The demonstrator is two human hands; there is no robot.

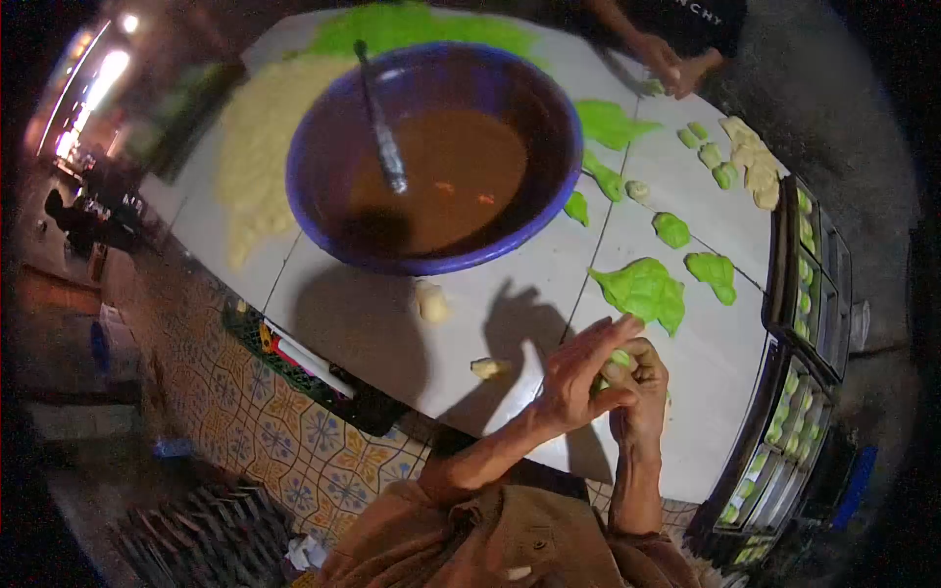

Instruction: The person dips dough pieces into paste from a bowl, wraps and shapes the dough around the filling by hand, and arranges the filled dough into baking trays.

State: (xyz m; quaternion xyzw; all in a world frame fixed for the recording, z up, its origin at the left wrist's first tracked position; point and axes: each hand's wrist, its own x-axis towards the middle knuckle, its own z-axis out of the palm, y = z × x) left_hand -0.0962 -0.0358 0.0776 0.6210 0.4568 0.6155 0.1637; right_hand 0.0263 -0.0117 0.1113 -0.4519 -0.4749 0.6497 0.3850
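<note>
A small piece of green dough (pixel 619 361) is held between my two hands, mostly covered by the fingers. My left hand (pixel 573 382) presses on it from the left, its fingers stretched long and its thumb bent across below. On the other side, my right hand (pixel 642 387) has its fingers curled around the same piece. Just beyond my fingertips lies a larger flattened lump of green dough (pixel 642 294) on the white tiled table (pixel 441 363). Small pale dough bits (pixel 487 368) lie left of my hands.
A large purple basin (pixel 456 263) of brown filling, with a spoon (pixel 387 147) in it, stands on the table. Pale dough (pixel 265 147) spreads behind it. Trays (pixel 784 421) of green pieces line the right edge. Across the table, another person's hands (pixel 676 73) hold something small.
</note>
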